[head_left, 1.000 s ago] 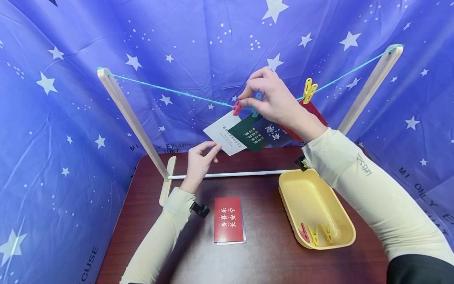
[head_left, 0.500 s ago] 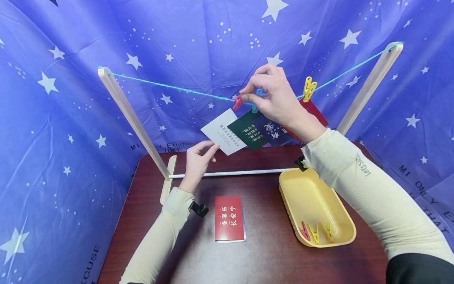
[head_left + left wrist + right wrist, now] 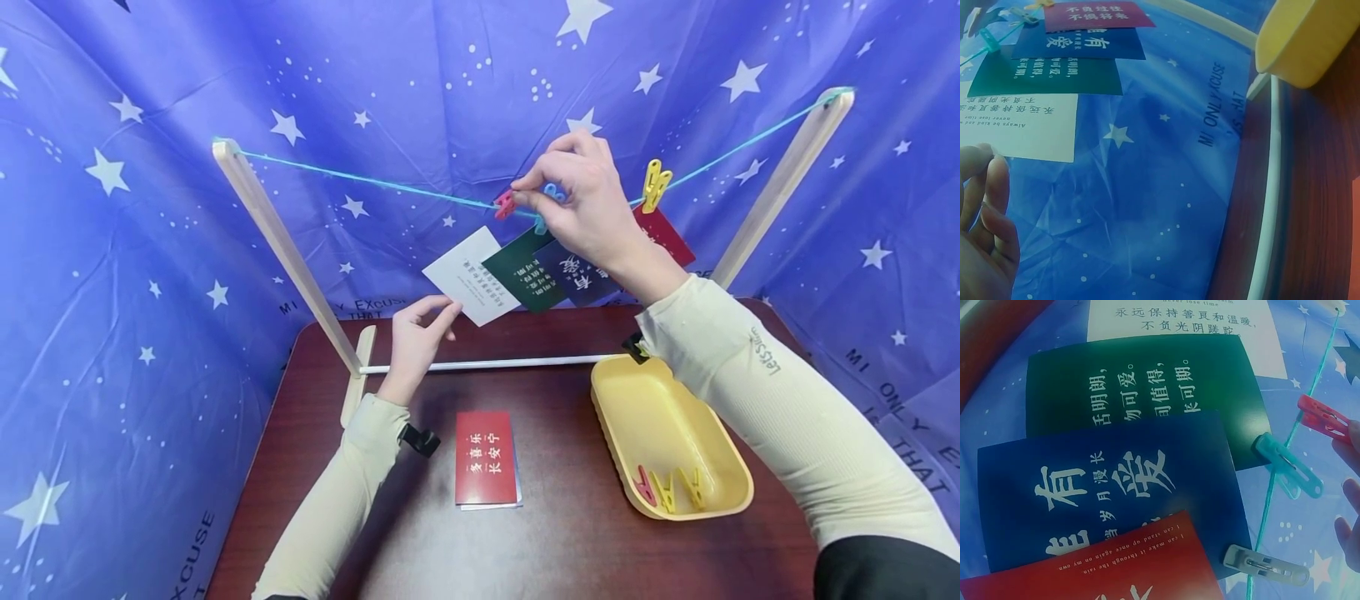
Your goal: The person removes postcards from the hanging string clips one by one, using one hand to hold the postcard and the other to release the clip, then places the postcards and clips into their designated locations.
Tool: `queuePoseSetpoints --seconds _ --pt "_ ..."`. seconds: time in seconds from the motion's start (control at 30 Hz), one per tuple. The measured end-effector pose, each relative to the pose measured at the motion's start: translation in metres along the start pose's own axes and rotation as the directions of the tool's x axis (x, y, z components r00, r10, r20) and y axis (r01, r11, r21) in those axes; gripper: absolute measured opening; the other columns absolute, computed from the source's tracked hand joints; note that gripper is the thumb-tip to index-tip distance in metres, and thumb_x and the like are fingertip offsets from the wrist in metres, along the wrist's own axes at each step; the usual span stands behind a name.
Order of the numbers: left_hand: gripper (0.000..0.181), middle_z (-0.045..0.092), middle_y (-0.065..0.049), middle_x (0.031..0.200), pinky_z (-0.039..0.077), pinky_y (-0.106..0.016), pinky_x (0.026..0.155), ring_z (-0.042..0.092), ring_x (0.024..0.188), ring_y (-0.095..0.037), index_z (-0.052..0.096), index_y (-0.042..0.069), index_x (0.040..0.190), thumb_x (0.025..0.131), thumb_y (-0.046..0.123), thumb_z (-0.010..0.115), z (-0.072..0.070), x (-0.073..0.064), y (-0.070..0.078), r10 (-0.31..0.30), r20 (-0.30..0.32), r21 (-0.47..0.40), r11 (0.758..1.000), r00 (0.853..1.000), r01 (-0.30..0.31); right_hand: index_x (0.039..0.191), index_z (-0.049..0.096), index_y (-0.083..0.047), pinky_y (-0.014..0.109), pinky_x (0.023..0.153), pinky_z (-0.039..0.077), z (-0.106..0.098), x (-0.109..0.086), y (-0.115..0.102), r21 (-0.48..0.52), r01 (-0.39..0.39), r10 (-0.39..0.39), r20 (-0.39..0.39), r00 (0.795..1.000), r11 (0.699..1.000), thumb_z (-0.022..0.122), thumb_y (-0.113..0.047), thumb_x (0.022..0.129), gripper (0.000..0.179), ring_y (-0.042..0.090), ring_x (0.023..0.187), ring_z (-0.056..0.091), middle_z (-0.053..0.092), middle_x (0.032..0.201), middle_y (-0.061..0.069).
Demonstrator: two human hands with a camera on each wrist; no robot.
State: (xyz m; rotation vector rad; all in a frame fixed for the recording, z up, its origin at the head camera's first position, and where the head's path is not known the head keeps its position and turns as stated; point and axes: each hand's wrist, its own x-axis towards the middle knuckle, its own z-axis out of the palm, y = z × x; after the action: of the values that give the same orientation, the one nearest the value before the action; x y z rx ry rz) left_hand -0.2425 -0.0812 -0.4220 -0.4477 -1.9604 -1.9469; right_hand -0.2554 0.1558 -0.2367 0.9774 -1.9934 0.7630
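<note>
My left hand (image 3: 417, 340) pinches the lower corner of a white card (image 3: 471, 271) printed with small text. Between thumb and fingertips, my right hand (image 3: 588, 200) pinches a red clothespin (image 3: 505, 204), whose tip is right at the teal string (image 3: 1315, 394). A small gap shows between this clothespin and the white card's upper corner. Beside it a green card (image 3: 1147, 381) hangs from a teal clothespin (image 3: 1288, 465). A dark blue card (image 3: 1104, 487) with a grey clothespin (image 3: 1266, 565) and a red card (image 3: 1097, 569) overlap along the string.
Wooden posts (image 3: 285, 250) hold the string above a white crossbar (image 3: 517, 363). A yellow basket (image 3: 645, 392) with several clothespins (image 3: 666, 492) stands at right on the dark table (image 3: 390, 533). A small card stack (image 3: 486, 458) lies in front. Yellow clothespins (image 3: 655, 187) sit further right.
The red clothespin has moved slightly up and away from the white card's corner, and a gap has opened between them. The left hand with the card has shifted only slightly.
</note>
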Motion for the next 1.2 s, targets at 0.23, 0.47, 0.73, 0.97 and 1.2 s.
queuePoseSetpoints --seconds 0.23,0.47,0.73,0.97,1.2 --pt "0.012 0.071 -0.026 0.086 0.036 -0.018 0.048 0.058 0.05 -0.01 0.075 -0.01 0.1 0.093 -0.001 0.076 -0.002 0.0 -0.001 -0.038 -0.026 0.012 0.999 0.999 0.039 0.091 0.078 -0.002 0.038 0.091 0.028 -0.006 -0.003 -0.003 -0.009 0.028 -0.028 -0.013 1.0 1.0 0.08 -0.005 0.09 0.004 0.032 0.096 0.05 0.065 0.08 0.013" --pt "0.012 0.068 -0.023 0.08 0.034 -0.018 0.048 0.058 0.05 -0.012 0.072 -0.015 0.1 0.094 -0.005 0.072 -0.006 -0.007 0.017 -0.031 -0.023 0.034 0.999 0.999 0.032 0.093 0.078 -0.001 0.037 0.09 0.028 -0.01 -0.007 -0.004 -0.008 0.031 -0.031 -0.013 0.999 1.0 0.081 -0.006 0.09 0.006 0.034 0.097 0.048 0.063 0.085 0.016" --pt "0.01 0.067 0.005 0.073 0.032 -0.018 0.048 0.059 0.05 -0.014 0.072 -0.015 0.097 0.093 -0.006 0.072 -0.011 -0.014 0.033 -0.035 -0.031 0.02 0.999 0.999 0.036 0.095 0.078 -0.001 0.038 0.09 0.027 -0.015 -0.015 -0.005 -0.023 0.006 -0.006 -0.005 1.0 1.0 0.08 -0.006 0.091 0.006 0.034 0.098 0.049 0.065 0.084 0.015" --pt "0.011 0.065 0.014 0.068 0.032 -0.016 0.047 0.058 0.05 -0.013 0.071 -0.016 0.098 0.095 -0.005 0.071 -0.015 -0.015 0.029 -0.06 -0.036 0.011 0.998 0.998 0.06 0.094 0.078 -0.002 0.035 0.086 0.025 -0.018 -0.02 -0.006 -0.035 -0.015 0.016 0.006 1.0 0.999 0.081 -0.005 0.089 0.006 0.035 0.097 0.049 0.069 0.082 0.013" --pt "0.014 0.065 0.015 0.066 0.035 -0.016 0.048 0.058 0.05 -0.008 0.069 -0.018 0.1 0.095 -0.005 0.07 -0.019 -0.019 0.027 -0.082 -0.031 0.001 0.997 0.996 0.083 0.095 0.078 0.0 0.035 0.084 0.025 -0.022 -0.029 -0.004 -0.033 -0.036 0.036 0.021 0.999 0.999 0.082 -0.003 0.088 0.008 0.037 0.097 0.049 0.068 0.083 0.015"
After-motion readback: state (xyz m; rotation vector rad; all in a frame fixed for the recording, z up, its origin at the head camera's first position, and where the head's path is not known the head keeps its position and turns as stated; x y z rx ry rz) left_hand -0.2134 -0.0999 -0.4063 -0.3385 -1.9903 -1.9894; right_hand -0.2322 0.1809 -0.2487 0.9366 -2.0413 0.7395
